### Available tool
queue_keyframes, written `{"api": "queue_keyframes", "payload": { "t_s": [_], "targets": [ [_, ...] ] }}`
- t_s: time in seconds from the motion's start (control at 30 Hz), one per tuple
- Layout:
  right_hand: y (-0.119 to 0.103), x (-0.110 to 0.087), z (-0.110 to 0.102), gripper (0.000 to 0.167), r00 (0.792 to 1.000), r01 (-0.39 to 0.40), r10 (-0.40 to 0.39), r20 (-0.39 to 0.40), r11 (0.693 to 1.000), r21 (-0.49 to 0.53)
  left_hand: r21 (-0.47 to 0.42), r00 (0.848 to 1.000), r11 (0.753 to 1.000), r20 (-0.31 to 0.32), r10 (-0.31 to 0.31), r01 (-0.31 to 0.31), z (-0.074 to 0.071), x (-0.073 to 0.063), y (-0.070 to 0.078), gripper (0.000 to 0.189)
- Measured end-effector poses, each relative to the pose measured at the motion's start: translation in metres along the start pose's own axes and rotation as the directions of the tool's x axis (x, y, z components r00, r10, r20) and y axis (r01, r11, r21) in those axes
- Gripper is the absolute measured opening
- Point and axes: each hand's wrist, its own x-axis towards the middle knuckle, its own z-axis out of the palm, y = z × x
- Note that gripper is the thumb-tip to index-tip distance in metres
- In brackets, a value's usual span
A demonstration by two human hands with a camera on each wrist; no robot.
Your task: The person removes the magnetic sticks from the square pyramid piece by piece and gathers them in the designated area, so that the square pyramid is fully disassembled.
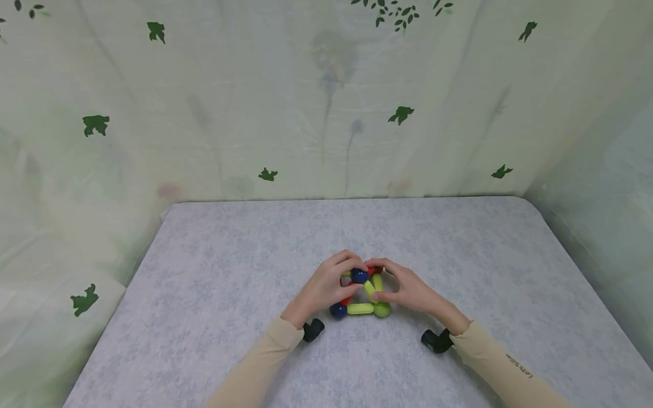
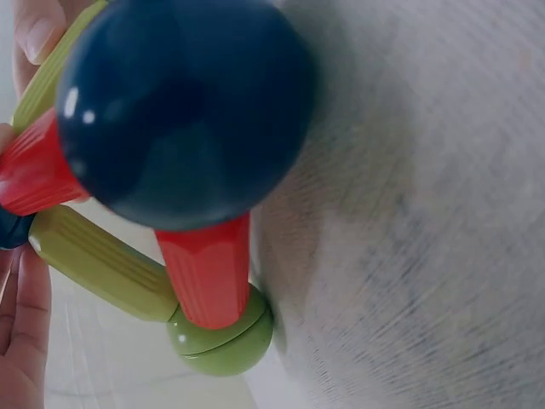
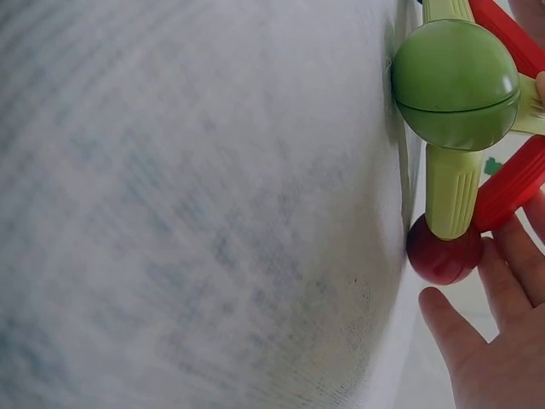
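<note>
A frame of toy building sticks and balls stands on the table, rising to a raised blue ball (image 1: 359,276). My left hand (image 1: 323,283) grips that ball between thumb and fingers. A slanting yellow-green stick (image 1: 369,290) meets the thumb of my right hand (image 1: 408,286), whose other fingers reach behind a red stick (image 3: 515,183). Low at the front, a blue ball (image 1: 338,310) and a green ball (image 1: 382,309) are joined by a yellow-green stick (image 1: 360,309). Farther back sit a dark red ball (image 3: 444,249) and another green ball (image 2: 221,332).
A grey mottled cloth covers the table (image 1: 229,243). Black wrist cameras (image 1: 437,341) hang below both wrists, close over the cloth. Behind the table's far edge rises a pale curtain (image 1: 306,113) with green leaf prints.
</note>
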Motion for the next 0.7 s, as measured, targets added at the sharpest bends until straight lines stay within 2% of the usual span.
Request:
{"api": "queue_keyframes", "payload": {
  "t_s": [0.3, 0.47, 0.7],
  "targets": [
    [-0.0008, -0.0004, -0.0002, 0.06, 1.0, -0.002, 0.002, 0.004, 1.0, 0.018, 0.021, 1.0, 1.0, -0.018, 0.017, -0.016, 0.0023, -0.0009, 0.0005, 0.032],
    [-0.0069, -0.001, -0.001, 0.059, 1.0, 0.0, 0.0, 0.002, 0.999, 0.047, 0.094, 1.0, 0.996, 0.029, -0.011, 0.008, 0.0009, 0.0003, 0.0028, 0.032],
    [-0.0042, -0.0016, -0.0017, 0.061, 0.999, -0.042, 0.042, 0.011, 0.999, 0.017, 0.189, 0.994, 0.982, 0.093, -0.048, 0.03, -0.0025, 0.0013, 0.0063, 0.04]
  ]
}}
